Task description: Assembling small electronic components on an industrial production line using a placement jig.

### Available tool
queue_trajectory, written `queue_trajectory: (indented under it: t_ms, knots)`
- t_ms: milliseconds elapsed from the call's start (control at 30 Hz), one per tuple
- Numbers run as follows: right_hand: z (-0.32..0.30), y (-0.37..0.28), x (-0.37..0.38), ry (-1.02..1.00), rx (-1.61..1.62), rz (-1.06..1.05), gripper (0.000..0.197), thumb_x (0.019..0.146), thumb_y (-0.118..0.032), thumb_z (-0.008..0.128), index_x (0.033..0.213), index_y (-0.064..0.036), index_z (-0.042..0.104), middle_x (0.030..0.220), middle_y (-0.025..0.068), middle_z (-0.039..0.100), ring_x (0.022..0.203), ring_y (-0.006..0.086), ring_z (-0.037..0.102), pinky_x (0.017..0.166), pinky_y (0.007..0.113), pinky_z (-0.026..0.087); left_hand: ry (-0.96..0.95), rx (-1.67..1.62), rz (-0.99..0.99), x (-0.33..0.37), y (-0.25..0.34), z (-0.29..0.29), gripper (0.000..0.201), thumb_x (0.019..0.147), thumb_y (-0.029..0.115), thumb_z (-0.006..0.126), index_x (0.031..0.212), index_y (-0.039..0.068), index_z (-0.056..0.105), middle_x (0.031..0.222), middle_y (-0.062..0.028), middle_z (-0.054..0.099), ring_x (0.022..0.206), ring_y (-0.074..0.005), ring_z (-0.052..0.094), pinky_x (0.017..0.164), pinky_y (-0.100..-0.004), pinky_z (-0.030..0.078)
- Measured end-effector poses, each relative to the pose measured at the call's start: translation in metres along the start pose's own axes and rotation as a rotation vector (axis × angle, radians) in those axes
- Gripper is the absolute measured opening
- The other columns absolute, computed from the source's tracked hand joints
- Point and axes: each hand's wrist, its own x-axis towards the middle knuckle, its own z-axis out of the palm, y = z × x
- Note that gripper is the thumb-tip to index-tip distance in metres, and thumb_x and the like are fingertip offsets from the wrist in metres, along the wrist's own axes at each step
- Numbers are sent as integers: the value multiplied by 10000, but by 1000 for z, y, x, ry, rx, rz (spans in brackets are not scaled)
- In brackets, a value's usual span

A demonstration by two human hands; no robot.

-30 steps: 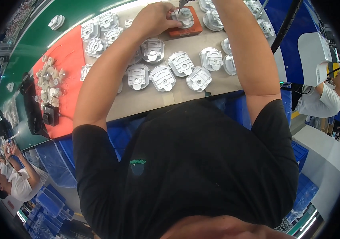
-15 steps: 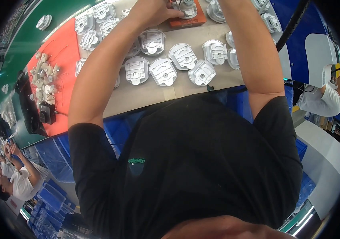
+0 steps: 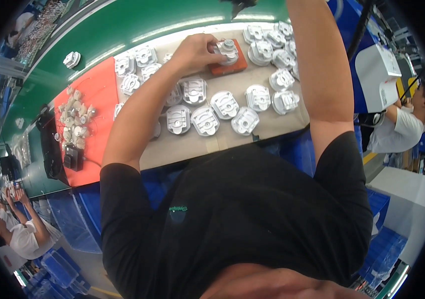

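Note:
My left hand (image 3: 196, 53) reaches across the table. Its fingers and thumb are closed on the side of a white plastic housing (image 3: 229, 54) with a small round grey-white part on top. That housing rests on an orange-red block (image 3: 236, 66). My right forearm (image 3: 325, 74) stretches up along the right and leaves the picture at the top edge, so the right hand is out of sight. Several similar round white housings (image 3: 225, 105) lie in loose groups on the beige mat (image 3: 167, 149), nearer to me and to both sides of the block.
On an orange-red sheet (image 3: 103, 94) at the left lies a heap of small whitish parts with thin wires (image 3: 77, 117), beside a small black box (image 3: 73, 157). A dark object (image 3: 242, 6) hangs at the top edge. Co-workers in white shirts (image 3: 29, 234) sit at both sides.
The whole view has tilted, so the table sits lower and its green far side shows more. My left hand stays on the housing on the block. The right hand is out of sight in both frames.

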Motion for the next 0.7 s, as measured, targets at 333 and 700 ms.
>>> queue_trajectory:
  t_ms: [333, 700]
  knots:
    - [-46, 38, 9, 182, -221, -209, 563, 900, -186, 821, 1264, 110, 511, 1081, 125, 695, 927, 160, 669, 835, 275, 526, 275, 174, -56, 97, -54, -40, 593, 702, 466, 870, 1085, 31, 743, 926, -141, 748, 848, -295, 720, 759, -402, 569]
    - [-41, 7, -84, -7, -267, -149, 446, 968, 52, 629, 1371, 59, 438, 1425, 177, 551, 1223, 238, 608, 1051, 354, 480, 388, 409, -411, 68, -171, -158, 676, 779, 622, 783, 1180, 81, 721, 1203, -175, 715, 1147, -348, 671, 966, -478, 545]
